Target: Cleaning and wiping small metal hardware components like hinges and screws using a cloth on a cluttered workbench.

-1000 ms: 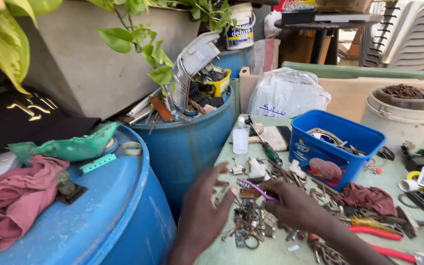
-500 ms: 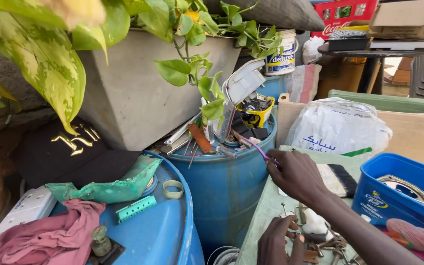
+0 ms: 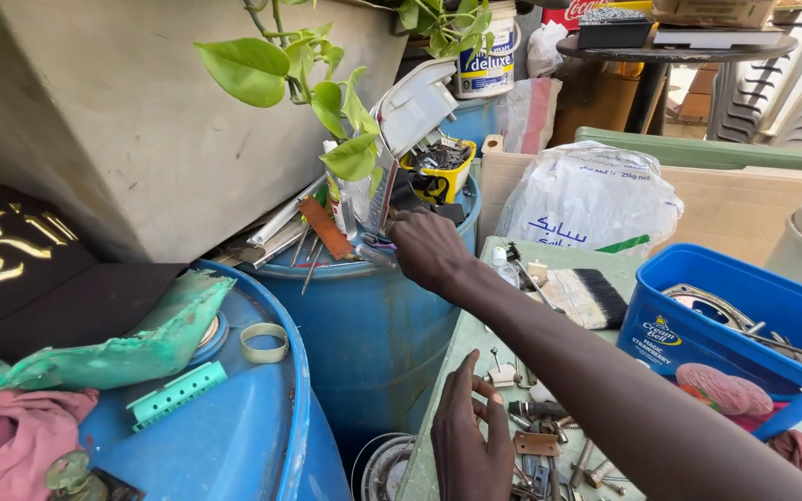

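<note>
My right hand [image 3: 427,247] reaches over the rim of the rear blue barrel [image 3: 373,325], its fingers closed on a thin purple tool [image 3: 369,252] whose tip lies among the tools and metal strips piled on the barrel top. A yellow box [image 3: 438,173] of small parts stands just behind the hand. My left hand [image 3: 469,436] rests flat on the green table [image 3: 461,357], fingers spread, holding nothing, beside a scatter of keys and small metal parts [image 3: 545,443].
A blue plastic tub [image 3: 726,320] with metal parts, a paintbrush [image 3: 588,297] and a white sack [image 3: 591,199] are on the right. The near blue barrel [image 3: 252,436] carries a tape ring [image 3: 264,341], a green toothed strip [image 3: 176,394] and a pink cloth [image 3: 11,436]. A concrete planter [image 3: 169,121] overhangs.
My right hand lifted the thin purple tool off the table and carried it left and away to the rear barrel's top. My left hand stayed low on the table.
</note>
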